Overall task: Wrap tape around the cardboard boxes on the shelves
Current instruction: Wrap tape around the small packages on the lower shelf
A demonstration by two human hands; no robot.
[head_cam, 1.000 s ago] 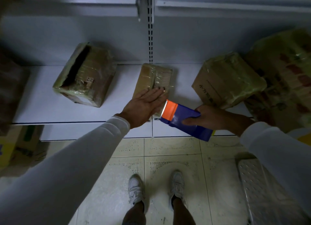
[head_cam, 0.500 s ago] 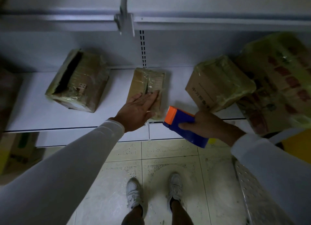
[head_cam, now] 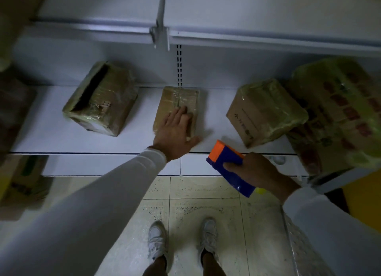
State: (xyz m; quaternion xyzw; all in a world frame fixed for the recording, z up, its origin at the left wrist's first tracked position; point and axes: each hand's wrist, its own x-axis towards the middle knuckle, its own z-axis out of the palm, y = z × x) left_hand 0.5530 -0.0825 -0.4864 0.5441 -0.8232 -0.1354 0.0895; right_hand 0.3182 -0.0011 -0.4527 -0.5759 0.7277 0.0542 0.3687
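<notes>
Pressing flat on the small middle box (head_cam: 177, 102), the left hand (head_cam: 175, 131) is lying with fingers straight and spread over the taped top, thumb reaching out onto the bare white shelf (head_cam: 218, 121). The right hand (head_cam: 253, 170) is gripping the blue tape dispenser (head_cam: 228, 166), fingers curled round its body, orange end pointing toward the shelf and hanging just past the front edge, over the floor. Open shelf is showing on both sides of the middle box: a clear strip toward the left box (head_cam: 101, 98), which is sitting apart with a dark gap along its top, and another toward the right box (head_cam: 266, 110), which is tilting against a large wrapped carton (head_cam: 340, 110). Pale speckled tiles (head_cam: 195, 203) are lying below, with two white shoes (head_cam: 157, 240) standing on them.
</notes>
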